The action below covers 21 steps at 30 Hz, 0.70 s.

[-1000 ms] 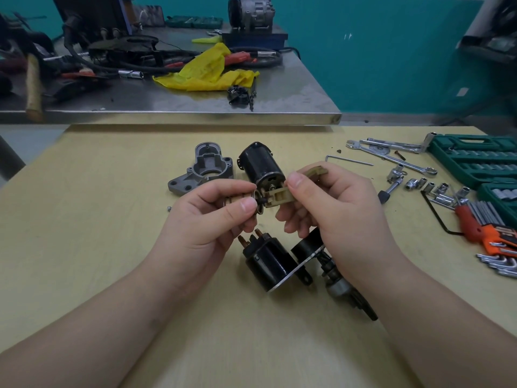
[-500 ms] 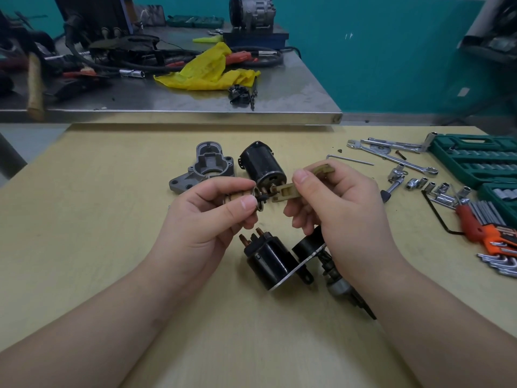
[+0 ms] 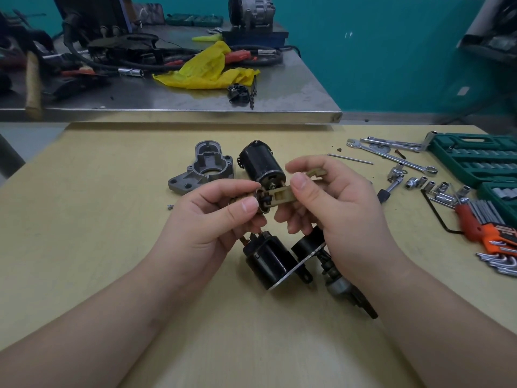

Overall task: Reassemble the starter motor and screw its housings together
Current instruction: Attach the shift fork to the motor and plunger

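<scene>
Hands meet above the wooden table [image 3: 84,219]. My left hand [image 3: 212,222] pinches the plunger [image 3: 261,201] between thumb and fingers; my right hand [image 3: 335,208] pinches the tan shift fork [image 3: 282,196], touching the plunger's end. Below them lies the black solenoid [image 3: 268,261]; behind, the motor body [image 3: 261,162] beside the grey nose housing [image 3: 207,169].

glossy black motor can [image 3: 261,163], matt wooden table [image 3: 84,219]

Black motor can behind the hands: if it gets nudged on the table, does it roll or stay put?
The black motor can lies on its side, a smooth cylinder on the flat wooden table, so it would probably roll. The tabs at its far end may check it. It looks like metal, so likely heavy for its size.
</scene>
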Tool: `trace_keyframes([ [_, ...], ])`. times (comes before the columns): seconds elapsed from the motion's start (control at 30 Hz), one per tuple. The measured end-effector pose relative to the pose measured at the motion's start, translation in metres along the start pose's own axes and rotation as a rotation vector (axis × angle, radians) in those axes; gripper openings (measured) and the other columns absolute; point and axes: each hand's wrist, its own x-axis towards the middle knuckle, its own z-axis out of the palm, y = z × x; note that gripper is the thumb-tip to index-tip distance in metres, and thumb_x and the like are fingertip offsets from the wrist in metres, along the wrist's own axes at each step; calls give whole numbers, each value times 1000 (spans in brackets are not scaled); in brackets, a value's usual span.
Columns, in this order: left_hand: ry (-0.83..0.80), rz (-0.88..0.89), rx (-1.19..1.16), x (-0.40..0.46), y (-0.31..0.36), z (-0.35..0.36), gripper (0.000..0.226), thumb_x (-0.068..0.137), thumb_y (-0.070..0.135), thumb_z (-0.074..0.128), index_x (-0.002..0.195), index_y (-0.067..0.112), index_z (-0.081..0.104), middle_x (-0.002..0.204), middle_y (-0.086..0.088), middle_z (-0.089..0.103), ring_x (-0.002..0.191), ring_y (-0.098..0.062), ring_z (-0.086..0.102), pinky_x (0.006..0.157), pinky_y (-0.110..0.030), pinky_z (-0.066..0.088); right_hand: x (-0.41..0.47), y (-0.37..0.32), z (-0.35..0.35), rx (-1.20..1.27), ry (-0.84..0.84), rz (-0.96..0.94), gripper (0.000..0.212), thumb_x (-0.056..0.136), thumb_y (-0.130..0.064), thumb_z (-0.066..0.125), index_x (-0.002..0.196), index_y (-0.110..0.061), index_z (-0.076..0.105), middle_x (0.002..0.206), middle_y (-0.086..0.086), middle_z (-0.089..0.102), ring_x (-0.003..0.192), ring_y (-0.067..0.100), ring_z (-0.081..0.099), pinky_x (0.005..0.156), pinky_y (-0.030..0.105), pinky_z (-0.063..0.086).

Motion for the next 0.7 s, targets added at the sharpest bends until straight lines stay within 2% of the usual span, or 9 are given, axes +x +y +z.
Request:
trace_keyframes([
  [0.1,-98,-39,-85,-2,3,2,42,67,26,100,104,15,84,94,-12,78,77,-23,74,74,-31,61,1,-6,-2,81,-43,31,27,99,-30,61,124,-22,65,71,14,72,57,23,58,52,27,44],
  [0.2,-172,-78,-171,-3,8,3,48,69,30,100,110,14,82,101,-18,76,88,-28,74,82,-36,62,-1,-14,5,327,-104,99,24,98,-26,60,118,-15,67,69,10,68,55,18,59,50,24,42],
  [0.27,-192,-92,-209,-4,9,4,49,69,28,100,111,12,80,102,-20,76,91,-30,74,83,-38,62,-3,-17,8,369,-97,112,20,97,-25,61,112,-14,69,70,6,66,55,15,59,49,22,41],
  [0.37,-208,-98,-241,-5,9,6,42,69,28,100,106,18,84,97,-7,80,85,-20,77,79,-31,62,-4,-19,9,176,-39,74,16,107,-26,61,111,-14,70,67,-5,63,55,11,54,50,16,41],
  [0.5,-166,-115,-295,-4,9,7,49,63,29,104,106,17,83,94,-4,80,78,-17,76,77,-28,63,-7,-19,14,73,-7,130,26,111,-31,53,112,-9,68,70,-7,63,59,7,56,51,13,43],
  [0.6,-144,-116,-293,-3,9,6,53,60,29,105,106,16,83,95,-5,79,78,-17,76,75,-27,63,-6,-21,16,-120,-31,163,31,110,-46,48,114,-23,68,72,-4,63,64,7,57,56,16,44],
  [0.7,-122,-116,-310,-3,7,8,55,58,28,106,106,16,83,98,-7,79,79,-17,77,75,-26,64,-3,-23,11,-261,-55,205,38,108,-60,43,114,-31,67,70,-6,65,64,5,55,68,26,45],
])
